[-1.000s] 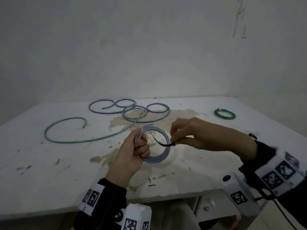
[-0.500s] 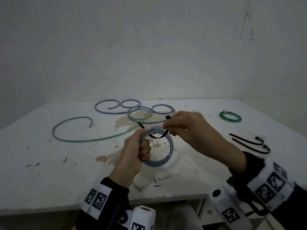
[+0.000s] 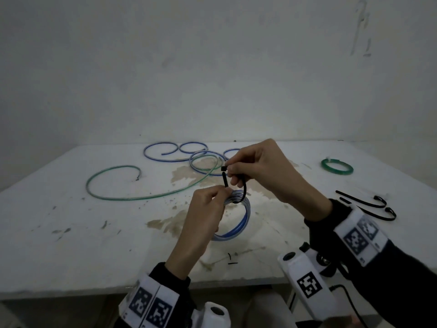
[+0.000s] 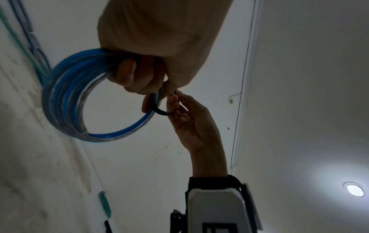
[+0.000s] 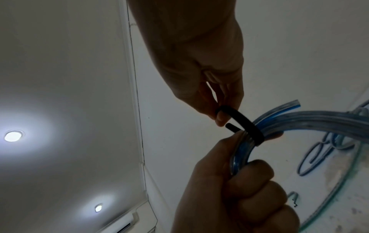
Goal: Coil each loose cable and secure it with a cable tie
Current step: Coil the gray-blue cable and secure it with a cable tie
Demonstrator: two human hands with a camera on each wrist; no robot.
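the left hand is nearest, fingers curled tight round the blue-and-clear coiled cable, holding it up off the stained white table. just above it the right hand pinches the black plastic cable tie, which loops under and round the coil's strands right beside the left fingertips; the tie's head sits at the right fingertips and its free tail points down toward the coil. judging by this, the tie is wrapped but not yet closed. to do it well: keep the left grip firm so no turn springs loose, steer the tail squarely into the head, then draw it snug without letting the short cable end slip out. farther right lie two spare black ties; beyond them a small green coil already tied. at the back sprawl a loose green cable and a loose blue cable, still to coil.
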